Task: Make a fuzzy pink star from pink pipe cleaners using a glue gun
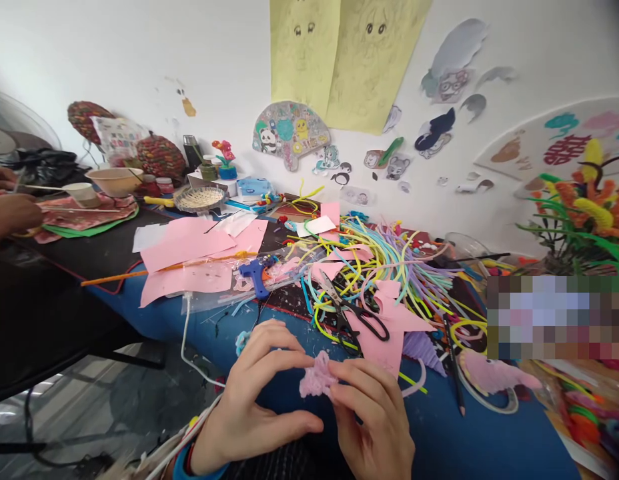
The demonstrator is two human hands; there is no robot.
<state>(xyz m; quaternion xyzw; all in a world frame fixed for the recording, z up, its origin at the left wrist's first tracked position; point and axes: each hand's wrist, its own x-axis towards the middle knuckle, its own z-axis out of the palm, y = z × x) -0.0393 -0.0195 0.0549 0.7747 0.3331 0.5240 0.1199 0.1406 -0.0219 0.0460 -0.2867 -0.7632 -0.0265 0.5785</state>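
Low in the middle of the head view is a small pink fuzzy piece (317, 377), which looks like shaped pipe cleaner. My right hand (373, 410) pinches its right side between closed fingers. On the other side, my left hand (262, 397) has its thumb spread well away from its fingers, and a fingertip meets the top of the piece. Just beyond my hands lie black-handled scissors (368, 319), cut pink sheets (377, 343) and a blue glue gun (258, 275). A light-blue fuzzy bit (242, 342) shows behind my left hand.
Loose pipe cleaners (389, 250) sprawl across the table's middle. A dark pencil (454, 370) and a pink fuzzy shape (497, 373) lie right. A white cable (187, 347) hangs over the front edge. Another person's hand (12, 217) is far left, near a bowl (115, 181).
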